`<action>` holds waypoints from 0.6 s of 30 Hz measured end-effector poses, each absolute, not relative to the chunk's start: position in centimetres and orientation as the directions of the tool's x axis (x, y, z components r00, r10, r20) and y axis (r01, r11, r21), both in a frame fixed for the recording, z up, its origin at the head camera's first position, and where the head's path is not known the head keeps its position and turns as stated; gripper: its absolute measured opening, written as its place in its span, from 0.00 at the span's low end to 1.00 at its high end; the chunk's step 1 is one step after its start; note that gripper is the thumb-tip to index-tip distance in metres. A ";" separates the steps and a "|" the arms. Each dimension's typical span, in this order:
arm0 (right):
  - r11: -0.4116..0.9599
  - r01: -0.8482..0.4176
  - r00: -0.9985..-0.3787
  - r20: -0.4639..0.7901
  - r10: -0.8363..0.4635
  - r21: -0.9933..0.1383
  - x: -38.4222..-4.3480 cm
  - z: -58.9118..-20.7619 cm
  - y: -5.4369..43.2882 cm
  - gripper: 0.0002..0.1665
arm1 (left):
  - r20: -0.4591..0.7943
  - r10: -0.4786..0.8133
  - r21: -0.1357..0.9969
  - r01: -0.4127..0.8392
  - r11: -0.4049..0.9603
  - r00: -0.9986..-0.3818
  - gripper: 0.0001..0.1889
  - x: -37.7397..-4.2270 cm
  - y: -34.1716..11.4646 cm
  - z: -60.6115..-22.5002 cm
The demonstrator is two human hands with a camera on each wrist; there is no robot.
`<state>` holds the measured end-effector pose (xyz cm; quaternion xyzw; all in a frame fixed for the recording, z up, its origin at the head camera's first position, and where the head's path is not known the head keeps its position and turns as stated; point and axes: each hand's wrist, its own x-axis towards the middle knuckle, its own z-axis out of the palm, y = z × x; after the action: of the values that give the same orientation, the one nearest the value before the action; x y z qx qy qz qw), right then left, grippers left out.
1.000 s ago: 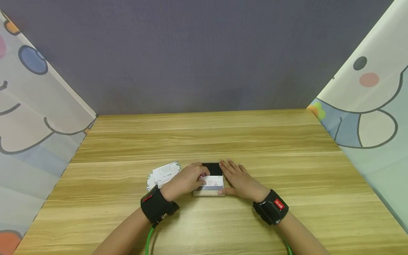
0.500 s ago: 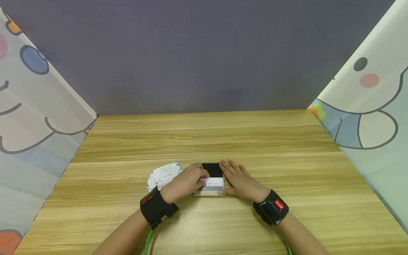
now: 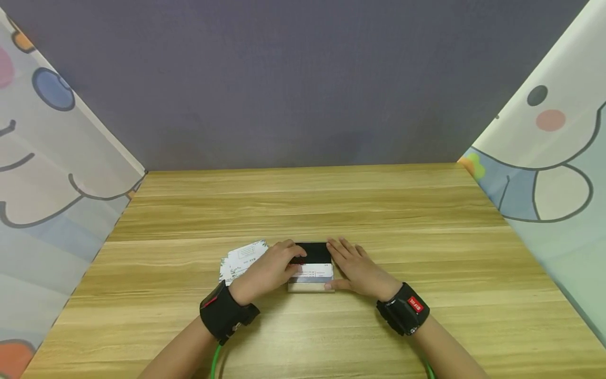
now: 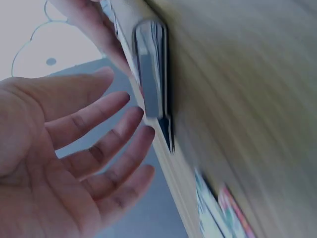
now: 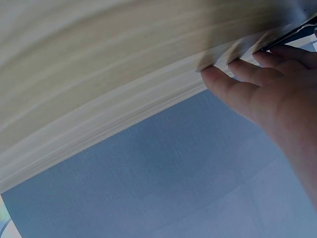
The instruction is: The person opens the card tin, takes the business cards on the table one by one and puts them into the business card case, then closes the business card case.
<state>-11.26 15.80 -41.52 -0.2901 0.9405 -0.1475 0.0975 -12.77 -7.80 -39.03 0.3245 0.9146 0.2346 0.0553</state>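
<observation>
The card holder (image 3: pixel 310 288) lies flat on the wooden table (image 3: pixel 303 205), its pale edge toward the person and a black panel (image 3: pixel 316 252) on the far side. A white printed card (image 3: pixel 316 270) with a grey band lies across its near part; whether it sits in a pocket or only rests on top, I cannot tell. The left hand (image 3: pixel 271 267) is at the holder's left end, thumb and fingers loosely spread, pinching nothing in the left wrist view. The right hand (image 3: pixel 357 269) lies with fingers extended at the right edge, thumb at the near corner, some fingertips down on the table. Leaf-bordered cards (image 3: pixel 243 258) overlap on the table to the left, partly hidden by the left hand.

The step in hand is probably settling the card square in the holder. The right hand would serve best as a firm stop, so a push from the left does not slide the whole holder; the left fingertips should press evenly along the card's edge, since a poke at one corner could skew it
</observation>
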 end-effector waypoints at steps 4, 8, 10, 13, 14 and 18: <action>0.789 -0.515 -0.813 -0.098 -0.573 -0.336 -11.2 -41.5 15.8 0.53 | 0.085 0.532 0.473 0.504 0.723 -0.843 0.15 -12.9 -9.0 -38.8; 0.792 -0.511 -0.815 -0.106 -0.570 -0.335 -11.2 -41.4 15.8 0.53 | 0.100 0.422 0.451 0.419 0.788 -0.901 0.15 -13.0 -10.6 -38.7; 0.794 -0.508 -0.815 -0.112 -0.568 -0.333 -11.2 -41.4 15.9 0.53 | 0.104 0.377 0.418 0.385 0.823 -0.920 0.17 -13.0 -11.4 -38.8; 0.793 -0.508 -0.814 -0.112 -0.569 -0.337 -11.2 -41.4 15.8 0.53 | 0.085 0.323 0.366 0.331 0.870 -0.943 0.22 -13.1 -12.3 -38.9; 0.793 -0.508 -0.814 -0.112 -0.569 -0.337 -11.2 -41.4 15.8 0.53 | 0.075 0.307 0.354 0.313 0.881 -0.949 0.23 -13.1 -12.6 -39.0; 0.791 -0.511 -0.814 -0.108 -0.571 -0.336 -11.2 -41.5 15.8 0.52 | 0.012 0.266 0.324 0.255 0.911 -0.964 0.28 -12.9 -13.6 -38.9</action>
<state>-11.20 15.83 -41.49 -0.2876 0.9408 -0.1473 0.1023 -12.88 -13.60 -38.91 0.1333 0.9774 0.1634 0.0163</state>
